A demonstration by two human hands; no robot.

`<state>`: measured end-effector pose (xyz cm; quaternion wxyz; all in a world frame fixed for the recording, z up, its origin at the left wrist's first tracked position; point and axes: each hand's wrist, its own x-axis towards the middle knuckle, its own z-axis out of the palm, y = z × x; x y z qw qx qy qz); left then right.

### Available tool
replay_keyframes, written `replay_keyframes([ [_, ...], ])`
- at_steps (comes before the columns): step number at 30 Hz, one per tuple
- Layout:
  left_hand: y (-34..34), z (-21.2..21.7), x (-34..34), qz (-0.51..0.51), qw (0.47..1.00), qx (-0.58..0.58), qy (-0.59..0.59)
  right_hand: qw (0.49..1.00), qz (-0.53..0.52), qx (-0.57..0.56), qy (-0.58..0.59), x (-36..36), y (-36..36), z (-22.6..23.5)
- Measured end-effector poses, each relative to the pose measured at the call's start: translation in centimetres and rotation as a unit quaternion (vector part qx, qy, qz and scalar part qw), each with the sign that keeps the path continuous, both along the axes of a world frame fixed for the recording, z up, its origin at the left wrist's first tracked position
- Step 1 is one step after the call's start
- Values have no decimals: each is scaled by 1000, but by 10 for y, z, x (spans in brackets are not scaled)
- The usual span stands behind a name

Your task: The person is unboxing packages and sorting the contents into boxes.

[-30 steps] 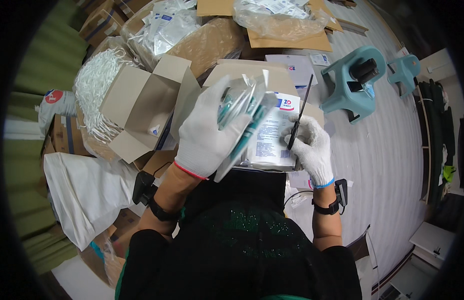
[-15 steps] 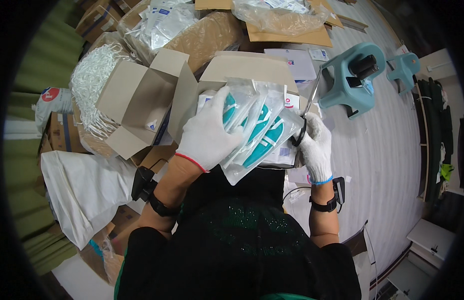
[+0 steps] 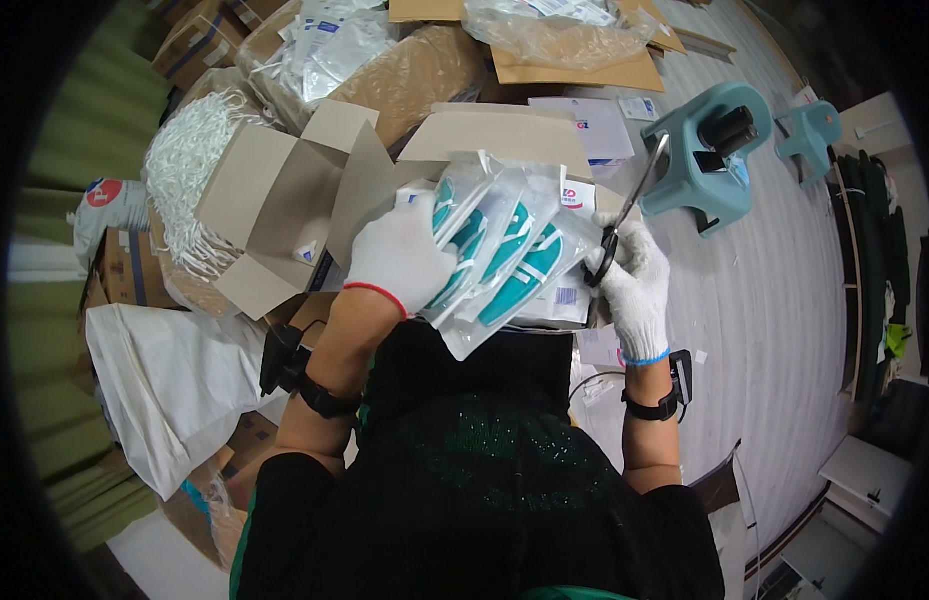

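Note:
A fan of several clear sealed pouches (image 3: pixel 503 325) is gripped at its left side by my left hand (image 3: pixel 402 255), in a white glove with a red cuff. Each pouch holds a teal, rounded flat piece with white bands. To their right, my right hand (image 3: pixel 636 300), in a white glove with a blue cuff, is closed on scissors (image 3: pixel 648 180). Their black handle loops are at my fingers, and the metal blades point up and away, apart from the pouches. Under the pouches, an open carton (image 3: pixel 504 140) holds printed packs, mostly covered.
Left of it stands another open carton (image 3: pixel 284 190), beside a heap of white cords (image 3: pixel 194 170). Bags of clear wrapped packs (image 3: pixel 334 50) lie behind. A white sack (image 3: pixel 174 380) hangs at near left. A blue-green stool (image 3: pixel 714 180) stands at right on the grey floor.
My left hand has shifted slightly left, and the pouches are fanned more widely. In my right hand the scissors have tilted further right, their tips now farther from the pouches.

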<state>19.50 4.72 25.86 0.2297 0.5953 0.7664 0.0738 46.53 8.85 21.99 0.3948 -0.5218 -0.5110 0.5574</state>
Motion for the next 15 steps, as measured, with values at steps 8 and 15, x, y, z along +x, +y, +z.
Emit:
replay_keyframes([
  [8, 11, -1, -30, -8, 996, -14, -86, 994, 57, 93, 14, -17, -4, 70],
  [15, 14, -1, -24, 7, 997, -4, -82, 951, 298, -29, -80, -37, 16, 77],
])
